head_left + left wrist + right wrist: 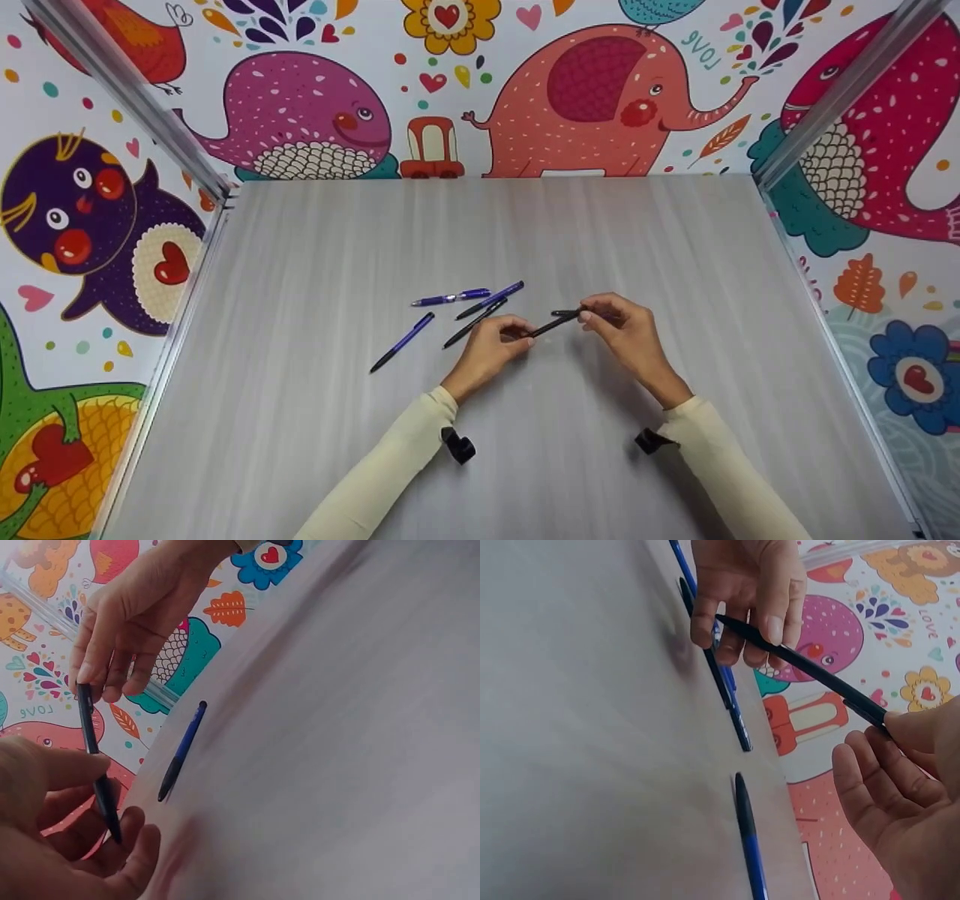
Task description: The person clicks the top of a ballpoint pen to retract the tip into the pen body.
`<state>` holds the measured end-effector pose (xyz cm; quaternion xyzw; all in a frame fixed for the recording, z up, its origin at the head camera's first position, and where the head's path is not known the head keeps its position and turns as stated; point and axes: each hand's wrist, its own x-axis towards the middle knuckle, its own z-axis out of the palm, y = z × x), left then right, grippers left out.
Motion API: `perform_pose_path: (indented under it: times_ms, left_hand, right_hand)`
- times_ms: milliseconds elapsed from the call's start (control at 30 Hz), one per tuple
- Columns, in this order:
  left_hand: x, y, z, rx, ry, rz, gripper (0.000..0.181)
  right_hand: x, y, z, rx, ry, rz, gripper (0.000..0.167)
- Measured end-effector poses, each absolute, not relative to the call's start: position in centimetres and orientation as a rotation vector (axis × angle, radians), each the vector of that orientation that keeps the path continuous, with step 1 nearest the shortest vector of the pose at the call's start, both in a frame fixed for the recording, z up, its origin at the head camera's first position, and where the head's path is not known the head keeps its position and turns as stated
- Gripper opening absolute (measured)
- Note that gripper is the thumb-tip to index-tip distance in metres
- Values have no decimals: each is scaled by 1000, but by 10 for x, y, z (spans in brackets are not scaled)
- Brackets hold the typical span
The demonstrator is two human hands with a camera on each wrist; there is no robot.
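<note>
Both hands hold one black pen [553, 325] above the table, stretched between them at a slant. My left hand [491, 346] pinches it near its pointed end, thumb against fingers. At the clip end, my right hand [634, 337] grips it between thumb and fingertips. In the left wrist view, a blue pen with a black grip [184, 750] lies on the table past the held pen. Left of my left hand lie another black pen [474, 323] and several blue pens, among them one blue pen [402, 343] set apart.
A blue pen with a clip [450, 298] lies farthest back, close to a slanted blue pen [491, 299]. The grey table [315, 247] meets cartoon-printed walls [450, 97] behind and at both sides. Metal rails [161, 375] run along the edges.
</note>
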<state>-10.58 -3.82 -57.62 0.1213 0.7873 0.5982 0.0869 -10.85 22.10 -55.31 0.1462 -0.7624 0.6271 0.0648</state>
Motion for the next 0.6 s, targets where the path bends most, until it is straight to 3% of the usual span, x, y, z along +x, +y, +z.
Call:
perform_pose_path:
  times_ms: [233,467,600]
  left_hand:
    - [-108,-34,-583,517,2456,1722,15]
    - [-118,-33,-618,852,2728,1548,8]
    - [-116,-30,-611,901,2770,1487,8]
  right_hand:
    - [-101,237,-564,333,-2325,1917,14]
    - [-93,251,-581,269,-2426,1790,16]
    - [-90,257,-586,278,-2496,1679,18]
